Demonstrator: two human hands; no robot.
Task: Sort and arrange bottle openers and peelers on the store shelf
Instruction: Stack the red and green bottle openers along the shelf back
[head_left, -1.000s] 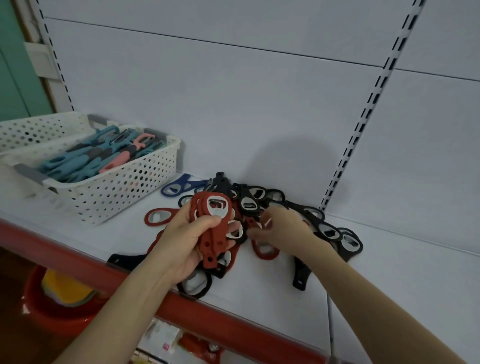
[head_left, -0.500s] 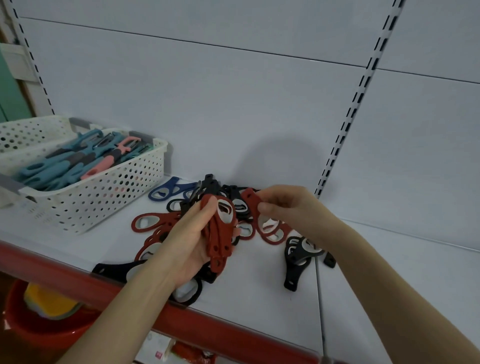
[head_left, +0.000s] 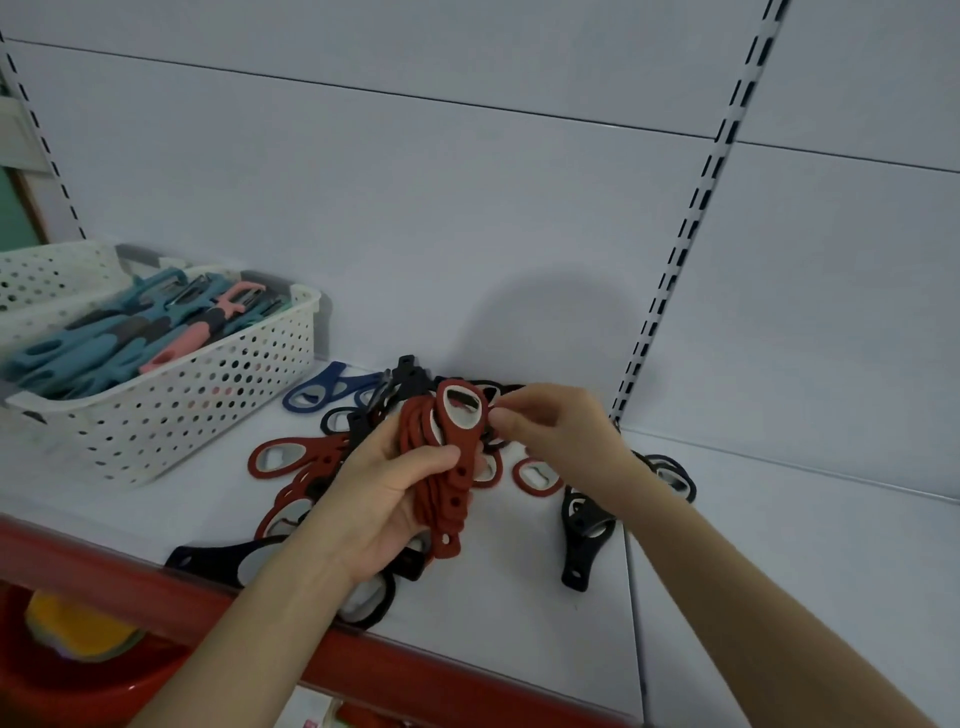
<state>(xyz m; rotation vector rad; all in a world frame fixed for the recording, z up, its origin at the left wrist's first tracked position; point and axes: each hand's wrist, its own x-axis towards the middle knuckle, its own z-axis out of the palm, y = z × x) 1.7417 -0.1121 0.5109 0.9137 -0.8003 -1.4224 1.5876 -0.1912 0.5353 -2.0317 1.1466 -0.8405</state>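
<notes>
Moved since last frame: my right hand (head_left: 563, 434) sets one red opener (head_left: 464, 418) onto the red stack (head_left: 448, 499), pinching its head to square it, while my left hand (head_left: 371, 501) clamps the stack's handles above the shelf's (head_left: 519, 613) front half, keeping reds grouped.

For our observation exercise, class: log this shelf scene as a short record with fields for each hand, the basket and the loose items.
Left hand: grips a stack of red flat plastic bottle openers
Right hand: pinches the head of the stack's front opener
Basket: white perforated plastic basket, holds teal and pink peelers
Loose on white shelf: more red openers, black plastic openers, one blue plastic bottle opener
</notes>
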